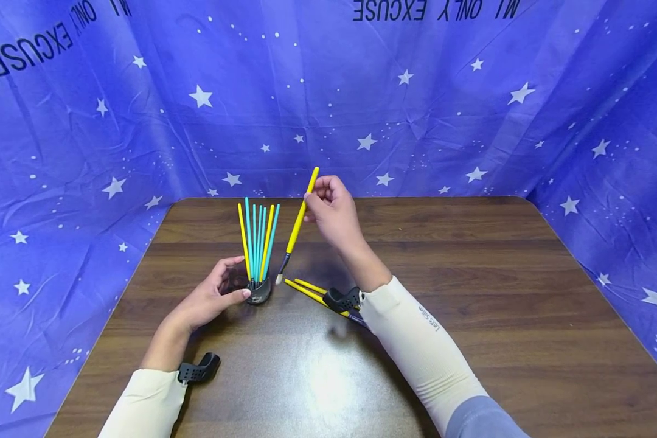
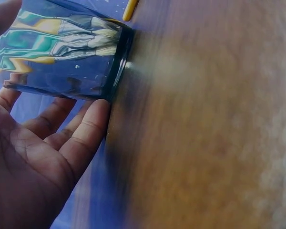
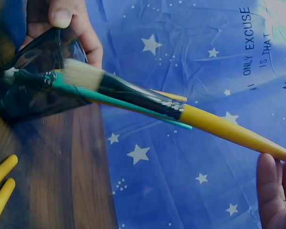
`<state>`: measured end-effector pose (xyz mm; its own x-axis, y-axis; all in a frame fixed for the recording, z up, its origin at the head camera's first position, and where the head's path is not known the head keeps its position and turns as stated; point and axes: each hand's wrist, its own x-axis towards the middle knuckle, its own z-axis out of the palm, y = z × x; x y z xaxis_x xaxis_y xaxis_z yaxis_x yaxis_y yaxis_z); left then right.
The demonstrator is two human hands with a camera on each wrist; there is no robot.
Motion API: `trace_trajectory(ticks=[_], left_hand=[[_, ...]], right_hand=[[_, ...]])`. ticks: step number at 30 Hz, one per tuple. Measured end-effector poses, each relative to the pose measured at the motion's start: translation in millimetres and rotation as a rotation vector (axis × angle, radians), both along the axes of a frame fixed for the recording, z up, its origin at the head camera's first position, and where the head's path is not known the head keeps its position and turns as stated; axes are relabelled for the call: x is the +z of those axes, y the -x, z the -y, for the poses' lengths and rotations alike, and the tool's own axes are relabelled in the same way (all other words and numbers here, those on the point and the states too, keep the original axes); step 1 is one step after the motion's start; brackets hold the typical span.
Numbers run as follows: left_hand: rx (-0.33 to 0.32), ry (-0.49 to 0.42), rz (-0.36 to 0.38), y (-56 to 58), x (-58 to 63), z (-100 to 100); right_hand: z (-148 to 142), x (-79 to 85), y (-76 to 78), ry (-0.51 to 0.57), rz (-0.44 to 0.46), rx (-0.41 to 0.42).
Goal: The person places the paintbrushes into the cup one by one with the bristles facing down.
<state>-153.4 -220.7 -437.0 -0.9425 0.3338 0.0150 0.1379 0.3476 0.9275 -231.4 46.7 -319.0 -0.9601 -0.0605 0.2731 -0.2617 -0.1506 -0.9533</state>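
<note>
A dark transparent glass (image 1: 260,295) stands on the table, holding several turquoise and yellow paintbrushes with their bristles down. My left hand (image 1: 210,298) holds the glass from the left, its thumb at the rim in the right wrist view. To the right of the glass, my right hand (image 1: 337,214) pinches a yellow paintbrush (image 1: 297,229) by the upper handle. This brush tilts, pale bristles (image 3: 81,75) downward, and its tip is just right of the glass in the head view. Inside the glass, pale bristles (image 2: 105,43) show through the wall in the left wrist view.
Yellow paintbrushes (image 1: 309,292) lie on the brown wooden table (image 1: 471,292), partly hidden under my right forearm. Black wrist mounts (image 1: 199,368) sit on both arms. A blue curtain with white stars (image 1: 328,109) hangs behind and beside the table.
</note>
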Motion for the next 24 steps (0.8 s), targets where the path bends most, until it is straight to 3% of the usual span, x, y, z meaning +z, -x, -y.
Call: trace_trajectory(ticks=[6, 16, 24], left_hand=[[-0.007, 0.006, -0.004, -0.9, 0.2, 0.4], [-0.015, 0.000, -0.007, -0.2, -0.9, -0.3], [-0.015, 0.006, -0.004, 0.9, -0.6, 1.0]], right_hand=[[8.7, -5.7, -4.4, 0.111, -0.017, -0.037], [30.8, -36.1, -16.3, -0.032, -0.036, 0.028], [38.5, -46.4, -21.5, -0.142, -0.040, 0.047]])
